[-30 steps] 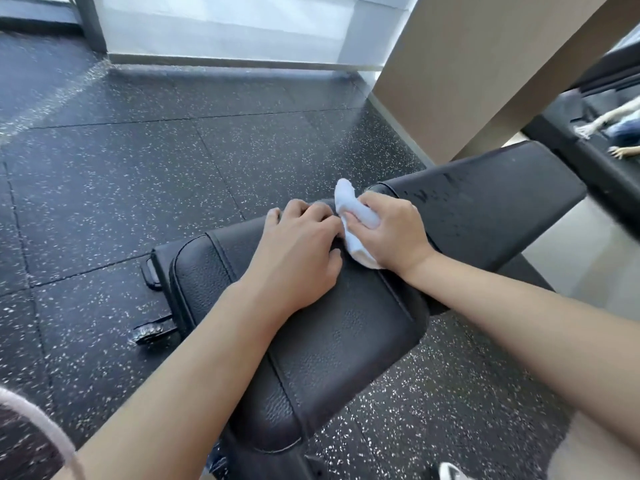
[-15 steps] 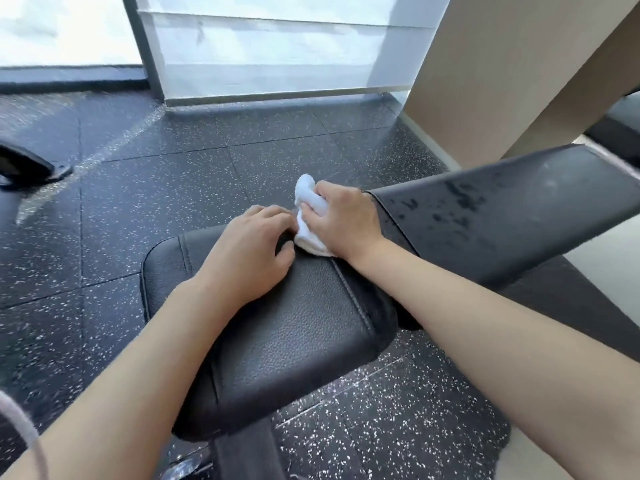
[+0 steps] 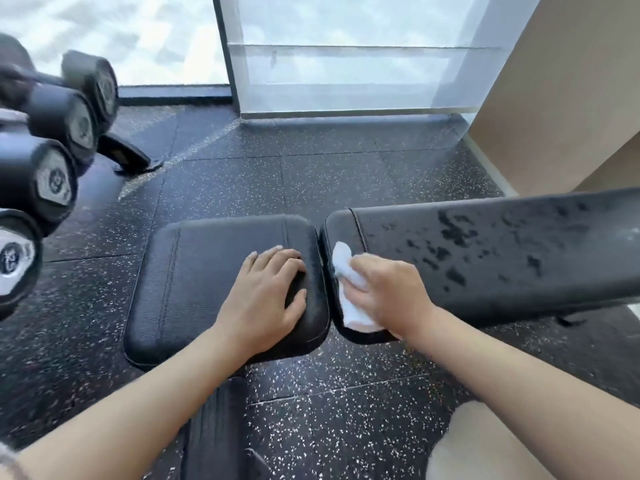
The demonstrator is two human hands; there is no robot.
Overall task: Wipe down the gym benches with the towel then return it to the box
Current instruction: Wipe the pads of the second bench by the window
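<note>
A black padded gym bench stands across the middle, made of a seat pad (image 3: 207, 278) on the left and a long back pad (image 3: 502, 251) on the right, with a narrow gap between them. Dark wet patches mark the back pad. My right hand (image 3: 391, 292) holds a small white towel (image 3: 349, 296) against the back pad's near left end, beside the gap. My left hand (image 3: 266, 299) rests palm down on the seat pad's right edge, fingers loosely bent over it. No box is in view.
A rack of black dumbbells (image 3: 45, 174) juts in at the left edge. Speckled black rubber floor (image 3: 346, 410) surrounds the bench. A glass wall (image 3: 346, 64) runs along the back and a beige wall (image 3: 554, 98) stands at the right.
The view swung left and the dumbbells came into sight. My right hand carried the towel across the gap from the seat pad onto the back pad's end. My left hand stayed on the seat pad.
</note>
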